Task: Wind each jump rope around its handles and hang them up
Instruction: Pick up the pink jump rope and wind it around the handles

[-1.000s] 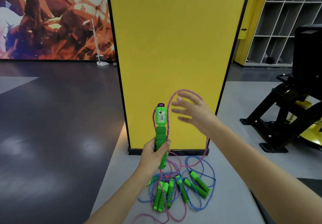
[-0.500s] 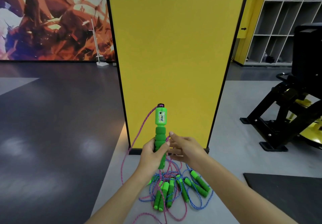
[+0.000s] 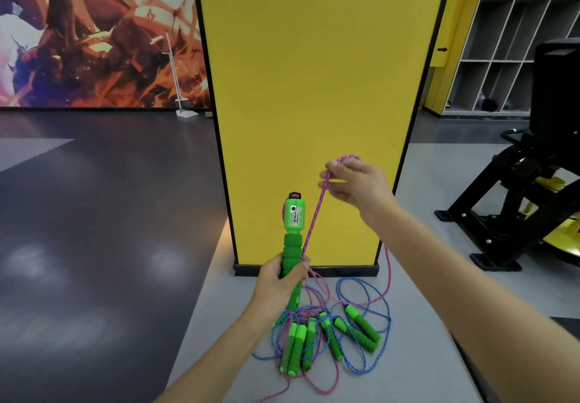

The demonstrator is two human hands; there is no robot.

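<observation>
From the head camera, your left hand [image 3: 282, 283] is curled tight around the lower part of the green handle [image 3: 293, 236], held upright in front of the yellow pillar [image 3: 314, 88]. Your right hand [image 3: 357, 186], raised above and to the right of the handle, pinches the pink rope [image 3: 314, 220], which runs taut from your left fist up to those fingers, then hangs down to the floor [image 3: 219, 324]. Below lies a pile of jump ropes [image 3: 332, 336], tangled.
</observation>
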